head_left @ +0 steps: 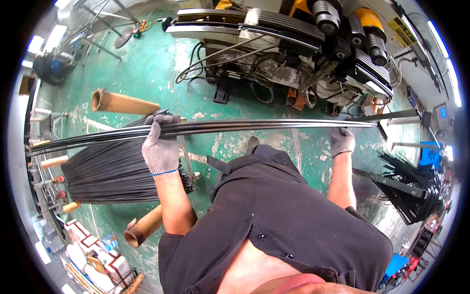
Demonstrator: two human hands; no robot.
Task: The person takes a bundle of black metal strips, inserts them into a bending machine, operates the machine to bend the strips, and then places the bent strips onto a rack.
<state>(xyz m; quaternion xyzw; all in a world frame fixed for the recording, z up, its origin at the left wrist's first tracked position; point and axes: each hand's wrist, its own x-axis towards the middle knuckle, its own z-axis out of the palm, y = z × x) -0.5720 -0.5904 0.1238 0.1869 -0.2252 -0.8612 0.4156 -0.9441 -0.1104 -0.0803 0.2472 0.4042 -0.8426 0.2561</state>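
Observation:
A bundle of long thin black rods [245, 125] spans the view from left to right in front of me. My left hand [160, 147], in a grey knit glove with a blue cuff edge, is closed round it left of the middle, fingers over the top. Near the bundle's right end my right hand [341, 141], also gloved, grips from below, its fingertips partly hidden. Beneath and beside my left hand lies a broad pile of similar black rods [112, 171] on a rack.
Cardboard tubes [127, 103] stick out around the rack. A long machine [274, 44] with metal rails and motors stands ahead. A metal arm [391, 116] reaches toward the bundle's right end. More black strips [411, 188] hang on a stand at right. The green floor [225, 105] is worn.

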